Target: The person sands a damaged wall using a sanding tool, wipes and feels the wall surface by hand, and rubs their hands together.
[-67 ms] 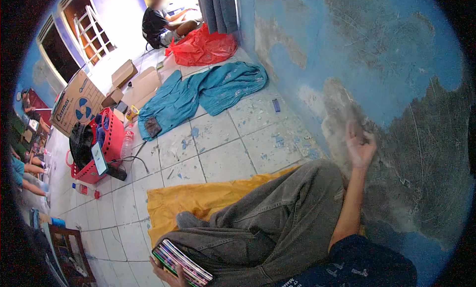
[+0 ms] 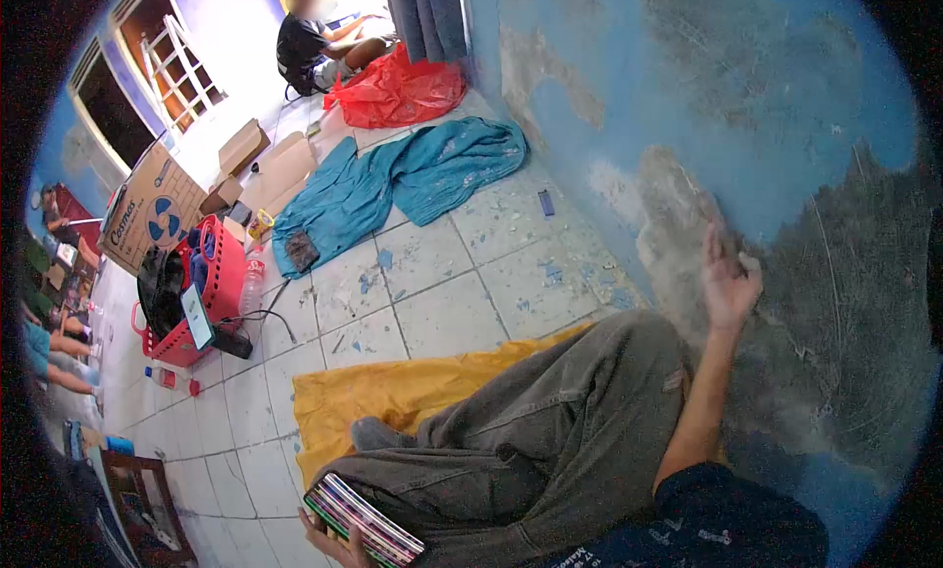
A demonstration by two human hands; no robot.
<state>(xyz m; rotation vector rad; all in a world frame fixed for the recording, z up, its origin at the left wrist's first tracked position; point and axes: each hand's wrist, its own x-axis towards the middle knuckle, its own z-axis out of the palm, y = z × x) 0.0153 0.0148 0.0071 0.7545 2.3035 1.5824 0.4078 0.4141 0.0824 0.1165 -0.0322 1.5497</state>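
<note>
At the lower left, my left hand (image 2: 336, 542) grips a stack of thin books (image 2: 365, 521) with multicoloured edges, close against my trousers. My right hand (image 2: 734, 291) is raised at the wall (image 2: 678, 234), with its fingers stretched upward and the thumb apart. I see nothing in it, though the fingertips are slightly blurred. The wall there is blue paint peeled back to bare grey plaster. Whether the fingers press on the wall or hover just off it, I cannot tell.
I sit cross-legged on a yellow cloth (image 2: 393, 401). Paint flakes litter the tiles near a teal cloth (image 2: 393, 185) and a red plastic bag (image 2: 403, 92). Left are a red basket (image 2: 221, 303), a cardboard box (image 2: 152, 210) and bottles. Other people sit at the back and far left.
My right hand has shifted slightly to the right along the wall and looks less blurred. The left hand keeps its hold on the books.
</note>
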